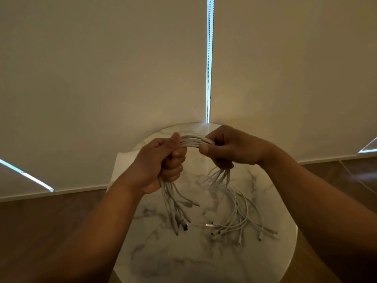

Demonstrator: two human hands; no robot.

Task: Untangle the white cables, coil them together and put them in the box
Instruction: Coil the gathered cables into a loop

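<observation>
Both fists are clamped on the bundle of white cables (193, 140), left hand (163, 162) and right hand (228, 148), floppy light ends dangling below the fingers, so I'd grip mid-bundle.

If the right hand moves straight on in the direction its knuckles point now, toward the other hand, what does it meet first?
Most likely the left hand. The right hand faces it across a short span of the white cables, with nothing else between; depth is hard to judge.
</observation>
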